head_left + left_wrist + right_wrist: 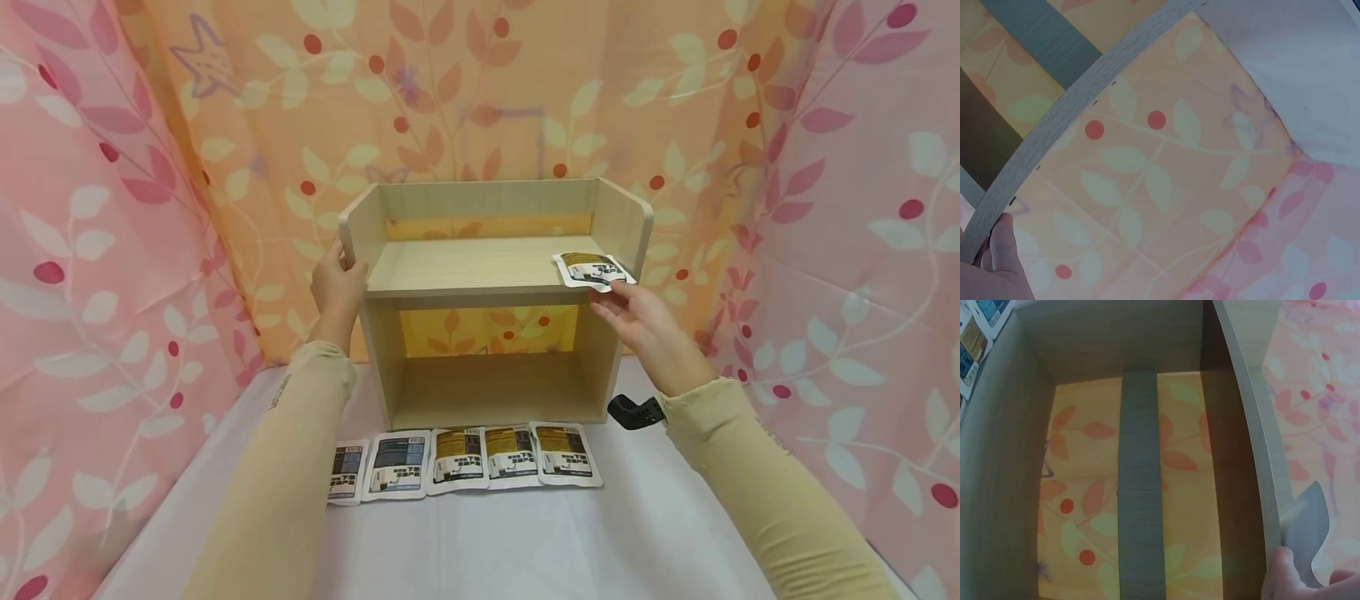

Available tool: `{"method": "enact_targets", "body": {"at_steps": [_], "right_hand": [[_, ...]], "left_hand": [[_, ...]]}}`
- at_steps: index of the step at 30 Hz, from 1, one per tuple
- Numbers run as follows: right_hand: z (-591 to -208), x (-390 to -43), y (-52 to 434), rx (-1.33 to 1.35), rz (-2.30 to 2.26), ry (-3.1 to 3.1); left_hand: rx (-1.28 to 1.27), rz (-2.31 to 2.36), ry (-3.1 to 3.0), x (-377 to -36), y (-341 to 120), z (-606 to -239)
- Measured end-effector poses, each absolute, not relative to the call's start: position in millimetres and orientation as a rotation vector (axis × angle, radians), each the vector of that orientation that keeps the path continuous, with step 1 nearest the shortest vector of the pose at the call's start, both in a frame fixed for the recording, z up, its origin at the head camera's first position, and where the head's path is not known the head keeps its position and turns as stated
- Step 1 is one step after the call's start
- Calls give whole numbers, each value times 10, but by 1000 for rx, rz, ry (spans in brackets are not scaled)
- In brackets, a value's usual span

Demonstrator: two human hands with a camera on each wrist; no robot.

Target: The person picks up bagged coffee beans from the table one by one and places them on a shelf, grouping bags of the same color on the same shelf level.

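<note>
A light wooden shelf unit (480, 267) with two levels stands on the white table (525, 542). My left hand (339, 279) grips the front edge of its left side panel; in the left wrist view the thumb (1004, 250) lies on that panel's edge (1085, 94). A white and brown pouch (592, 268) lies at the right end of the upper level. My right hand (621, 298) pinches its near edge. In the right wrist view the pouch's corner (1305, 525) sticks out over the shelf's side panel (1254, 394) between my fingertips (1282, 575).
Several more pouches (465, 458) lie in a row on the table just before the shelf, two blue ones at the left. The lower compartment (487, 392) holds nothing. Leaf-patterned curtains (112, 250) close in the table on three sides. A black strap (636, 411) sits at my right wrist.
</note>
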State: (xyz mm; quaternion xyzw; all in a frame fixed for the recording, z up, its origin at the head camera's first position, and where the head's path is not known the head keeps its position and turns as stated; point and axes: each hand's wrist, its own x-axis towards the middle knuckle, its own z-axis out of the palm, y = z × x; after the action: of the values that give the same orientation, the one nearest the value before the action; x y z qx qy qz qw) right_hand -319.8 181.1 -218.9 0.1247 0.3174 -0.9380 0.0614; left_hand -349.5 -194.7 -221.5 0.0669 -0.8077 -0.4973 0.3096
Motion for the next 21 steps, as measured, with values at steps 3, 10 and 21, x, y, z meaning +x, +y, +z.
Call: {"method": "enact_targets", "body": {"at_steps": [3, 10, 21], "right_hand": [[-2209, -3174, 1806, 438, -2808, 1064], [-2235, -3132, 1807, 357, -2833, 1092], [-2156, -3226, 1759, 267, -2923, 933]], "left_hand": [[170, -1326, -2132, -3493, -1949, -2217], [176, -1327, -2148, -3480, -1956, -2224], [162, -1335, -2128, -3511, -1960, -2227]]}}
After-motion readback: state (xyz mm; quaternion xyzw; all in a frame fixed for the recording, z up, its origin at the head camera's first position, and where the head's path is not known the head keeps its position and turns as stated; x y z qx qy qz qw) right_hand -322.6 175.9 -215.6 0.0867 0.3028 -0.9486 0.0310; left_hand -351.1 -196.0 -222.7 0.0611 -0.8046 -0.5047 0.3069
